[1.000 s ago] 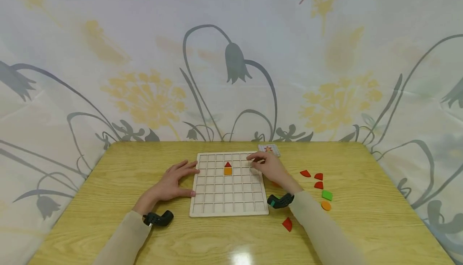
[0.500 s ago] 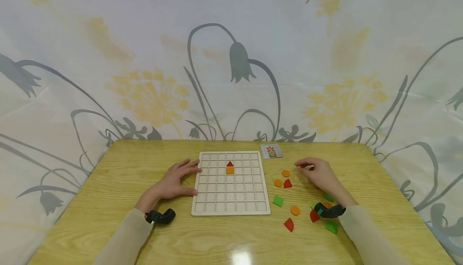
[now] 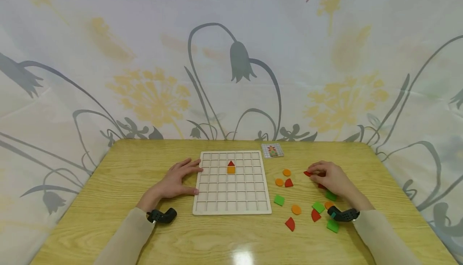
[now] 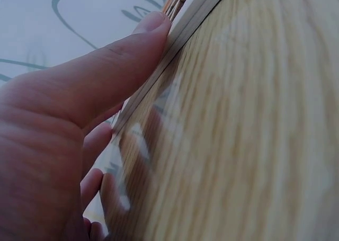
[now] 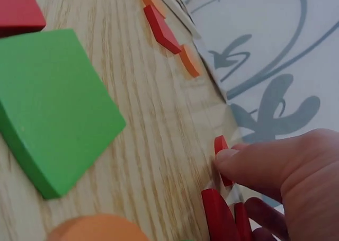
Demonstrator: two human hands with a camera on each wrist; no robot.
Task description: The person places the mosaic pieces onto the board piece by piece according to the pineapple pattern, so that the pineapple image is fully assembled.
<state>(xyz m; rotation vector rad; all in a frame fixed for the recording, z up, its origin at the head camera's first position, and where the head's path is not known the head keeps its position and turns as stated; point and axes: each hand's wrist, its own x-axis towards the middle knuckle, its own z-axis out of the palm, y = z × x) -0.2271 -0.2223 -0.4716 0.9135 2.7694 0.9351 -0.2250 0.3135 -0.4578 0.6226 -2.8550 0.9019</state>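
My left hand (image 3: pixel 173 182) rests at the left edge of a pale grid board (image 3: pixel 213 196), fingers spread and straight, thumb touching the edge. In the left wrist view the thumb (image 4: pixel 116 66) lies along the board's side. On the board, a red triangle (image 3: pixel 231 163) sits right above an orange square (image 3: pixel 231 170). Over on the right, my right hand (image 3: pixel 330 178) pinches a red quarter-circle piece (image 5: pixel 220 144) between thumb and fingers, low at the table. Other red pieces (image 5: pixel 218 214) lie just under this hand and are partly hidden by it in the head view.
Several loose pieces lie right of the board, among them an orange disc (image 3: pixel 296 209), a green square (image 3: pixel 279 200) and a red quarter circle (image 3: pixel 290 224). A small pattern card (image 3: pixel 272 150) lies behind them. A patterned cloth wall (image 3: pixel 231 96) borders the table's far edge.
My right hand has moved from above the board's right side to the pieces on the right, where its fingers have closed on a red quarter circle. The left hand stays at the board.
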